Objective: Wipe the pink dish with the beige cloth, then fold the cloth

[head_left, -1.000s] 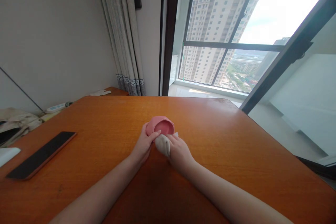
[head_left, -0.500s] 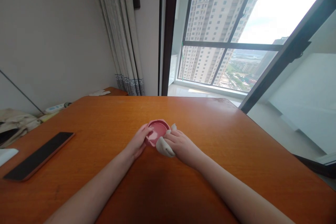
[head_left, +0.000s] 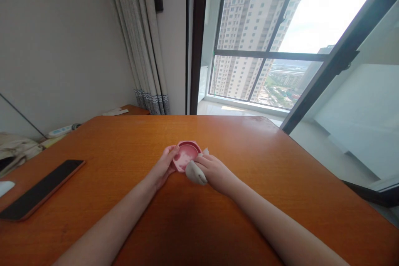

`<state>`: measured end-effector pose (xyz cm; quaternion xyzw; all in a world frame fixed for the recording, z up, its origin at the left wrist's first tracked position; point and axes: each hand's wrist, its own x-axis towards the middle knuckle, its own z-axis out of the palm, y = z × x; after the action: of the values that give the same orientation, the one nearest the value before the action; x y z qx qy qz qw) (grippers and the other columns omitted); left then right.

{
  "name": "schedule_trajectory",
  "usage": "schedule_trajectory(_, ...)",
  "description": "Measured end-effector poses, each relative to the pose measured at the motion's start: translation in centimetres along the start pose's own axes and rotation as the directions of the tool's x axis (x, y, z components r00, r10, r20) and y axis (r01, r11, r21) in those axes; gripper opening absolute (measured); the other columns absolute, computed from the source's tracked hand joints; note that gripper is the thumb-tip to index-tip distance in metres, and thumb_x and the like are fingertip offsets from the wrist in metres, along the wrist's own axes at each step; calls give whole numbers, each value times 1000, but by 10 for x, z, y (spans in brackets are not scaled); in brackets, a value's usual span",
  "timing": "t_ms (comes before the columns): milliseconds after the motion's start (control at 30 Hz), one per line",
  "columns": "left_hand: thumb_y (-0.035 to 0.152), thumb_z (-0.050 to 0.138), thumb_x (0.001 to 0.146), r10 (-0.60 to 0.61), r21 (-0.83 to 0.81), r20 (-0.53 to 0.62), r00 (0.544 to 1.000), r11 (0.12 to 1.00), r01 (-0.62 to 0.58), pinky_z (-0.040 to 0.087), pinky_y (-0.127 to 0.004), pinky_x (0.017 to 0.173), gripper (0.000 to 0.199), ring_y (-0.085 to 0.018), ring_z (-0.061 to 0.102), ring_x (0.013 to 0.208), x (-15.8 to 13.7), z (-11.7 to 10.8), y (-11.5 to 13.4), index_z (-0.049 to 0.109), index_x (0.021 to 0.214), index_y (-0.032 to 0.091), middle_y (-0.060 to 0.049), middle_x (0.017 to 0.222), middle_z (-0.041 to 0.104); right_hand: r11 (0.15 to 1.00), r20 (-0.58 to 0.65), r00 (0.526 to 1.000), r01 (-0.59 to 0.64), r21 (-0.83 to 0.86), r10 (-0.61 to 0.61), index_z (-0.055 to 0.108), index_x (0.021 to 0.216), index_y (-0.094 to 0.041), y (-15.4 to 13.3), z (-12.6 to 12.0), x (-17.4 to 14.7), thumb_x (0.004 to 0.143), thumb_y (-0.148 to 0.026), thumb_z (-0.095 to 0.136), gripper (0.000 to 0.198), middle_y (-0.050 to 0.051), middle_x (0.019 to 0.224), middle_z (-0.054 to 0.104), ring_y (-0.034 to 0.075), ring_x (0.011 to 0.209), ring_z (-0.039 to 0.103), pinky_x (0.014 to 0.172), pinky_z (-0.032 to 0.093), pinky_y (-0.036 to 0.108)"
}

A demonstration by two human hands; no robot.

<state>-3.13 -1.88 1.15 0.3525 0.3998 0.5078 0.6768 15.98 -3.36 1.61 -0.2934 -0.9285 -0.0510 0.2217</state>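
A shallow pink dish (head_left: 187, 153) with an angular outer rim and a round hollow is held over the middle of the wooden table, its hollow facing me. My left hand (head_left: 166, 164) grips its left edge, thumb on the rim and the other fingers partly hidden behind it. A pale grey cloth (head_left: 195, 173) is bunched in my right hand (head_left: 213, 170), which is closed round it. The cloth lies against the dish's right, lower rim; a small tip of it sticks out above the fingers. The dish's underside is hidden.
On the left of the wooden table (head_left: 249, 145) lies a long black-topped slab (head_left: 43, 189), with a white object (head_left: 5, 188) beside it. A power strip (head_left: 60, 131) and some fabric (head_left: 18, 149) are past the left edge. A curtain (head_left: 140, 41) and window stand beyond.
My left thumb has shifted from inside the dish up to its rim, and the dish is turned slightly. The cloth stays at its right side. The whole view has shifted a little.
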Motion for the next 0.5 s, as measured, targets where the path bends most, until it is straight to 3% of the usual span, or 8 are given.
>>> schedule_trajectory(67,44,65,72,-1,83,23,1000,997,-1,48,-30,71,43,-20,60,87,5,-9,6,56,106,17,-8,102,63,999,28,999,44,-2,-44,57,92,-17,6,-4,-2,90,-13,41,17,6,95,58,18,87,49,84,43,34)
schedule_trajectory(200,43,62,75,188,134,-57,981,975,-179,43,-28,87,40,-21,54,106,11,-12,2,60,104,16,-9,114,60,998,16,1000,8,68,-9,55,102,-17,0,-2,-2,88,-13,42,20,7,102,58,18,93,50,85,43,34)
schedule_trajectory(333,46,57,78,282,51,-122,952,959,-278,43,-27,86,39,-18,56,99,8,3,-15,59,104,17,-6,108,62,985,-105,980,-160,70,167,55,104,-15,-21,7,3,82,-15,50,23,10,104,58,19,88,51,77,44,33)
schedule_trajectory(433,46,60,75,246,-16,-177,953,967,-253,46,-23,75,42,-14,58,86,1,14,-20,57,109,22,-2,101,62,957,-112,952,-289,-17,286,58,86,-16,-28,9,5,80,-12,52,9,7,85,60,18,76,51,69,43,30)
schedule_trajectory(500,43,62,74,164,-51,-123,979,984,-171,47,-22,69,43,-13,58,81,-3,16,-18,55,112,24,-2,100,62,959,-66,959,-280,-50,276,55,76,-17,-24,5,4,80,-10,52,9,5,76,58,17,70,48,66,42,29)
